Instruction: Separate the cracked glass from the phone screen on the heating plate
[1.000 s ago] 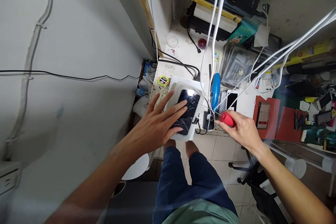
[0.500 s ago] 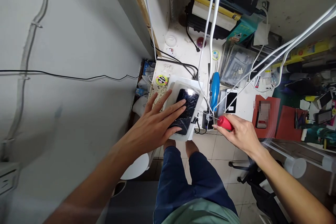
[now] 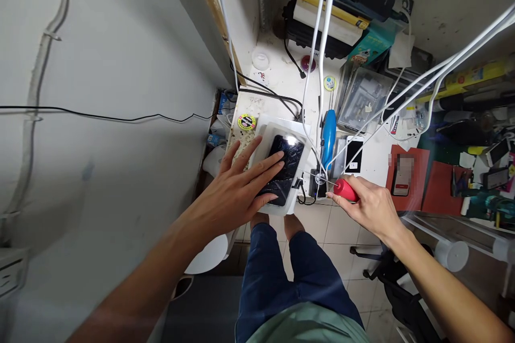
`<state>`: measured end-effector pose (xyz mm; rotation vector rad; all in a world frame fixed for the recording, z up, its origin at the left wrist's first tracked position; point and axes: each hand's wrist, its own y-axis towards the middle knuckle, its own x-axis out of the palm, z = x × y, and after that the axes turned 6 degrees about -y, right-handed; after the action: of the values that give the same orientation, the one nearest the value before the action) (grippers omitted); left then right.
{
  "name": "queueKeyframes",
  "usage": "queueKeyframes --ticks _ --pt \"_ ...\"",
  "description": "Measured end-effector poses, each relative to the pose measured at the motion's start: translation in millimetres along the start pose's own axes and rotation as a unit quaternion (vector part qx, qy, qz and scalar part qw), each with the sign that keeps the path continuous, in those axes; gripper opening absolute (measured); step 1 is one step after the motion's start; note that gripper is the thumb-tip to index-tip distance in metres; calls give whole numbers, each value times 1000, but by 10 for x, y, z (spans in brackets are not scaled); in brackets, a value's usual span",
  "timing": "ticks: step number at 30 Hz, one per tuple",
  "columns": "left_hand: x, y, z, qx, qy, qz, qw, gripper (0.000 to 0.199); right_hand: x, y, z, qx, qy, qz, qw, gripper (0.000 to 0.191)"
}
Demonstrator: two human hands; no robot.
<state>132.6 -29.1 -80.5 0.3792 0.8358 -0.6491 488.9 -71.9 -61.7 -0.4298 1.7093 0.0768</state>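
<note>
A pale wall point(image 3: 132, 64) fills the left side of the view, a black cable strung across it, and a tiled floor point(image 3: 336, 228) shows beyond the person's blue shorts point(image 3: 267, 262). The white, stained counter point(image 3: 376, 163) runs from the middle of the view to the right, with a black chair point(image 3: 396, 278) below its right part. Boxes point(image 3: 330, 21) are stacked at the back, and white cables point(image 3: 325, 27) hang across the view in front of them. Red mats point(image 3: 446, 193) lie toward the right, and a clear plastic case point(image 3: 364, 99) sits nearer the middle.

At the near edge of the counter is a whitish tray point(image 3: 263, 142) bearing a dark smartphone point(image 3: 289, 158) with a cracked-looking surface. The left hand point(image 3: 237, 190) lies over the phone's left side, fingers spread wide and fingertips resting on it. The right hand point(image 3: 372, 206), well apart on the other side, grips a red-handled tool point(image 3: 346, 190) between thumb and fingers. Its thin shaft points at the phone's right edge; whether the tip touches cannot be told.

Between tray and white phone point(image 3: 354, 155) lies a blue tool point(image 3: 329, 136). A round yellow-rimmed tin point(image 3: 247, 122) sits left of the tray.
</note>
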Motion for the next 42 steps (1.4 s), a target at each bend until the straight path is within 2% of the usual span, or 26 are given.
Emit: queueKeyframes --ticks 3,14,21,37,42 --pt "3 -2 -3 0 -2 2 1000 68 -9 -6 4 -5 -3 1 1000 42" --pt "15 -12 -3 -1 7 3 1000 60 2 19 2 -7 -13 5 1000 41" --pt "11 -12 -4 2 6 3 1000 64 -5 -20 -19 -11 -12 3 1000 37" --pt "12 -9 -6 2 3 3 1000 64 -58 -10 -38 -8 -51 12 999 44" --pt "14 -9 -9 0 -2 6 1000 68 -52 -38 -36 -11 -53 12 998 41"
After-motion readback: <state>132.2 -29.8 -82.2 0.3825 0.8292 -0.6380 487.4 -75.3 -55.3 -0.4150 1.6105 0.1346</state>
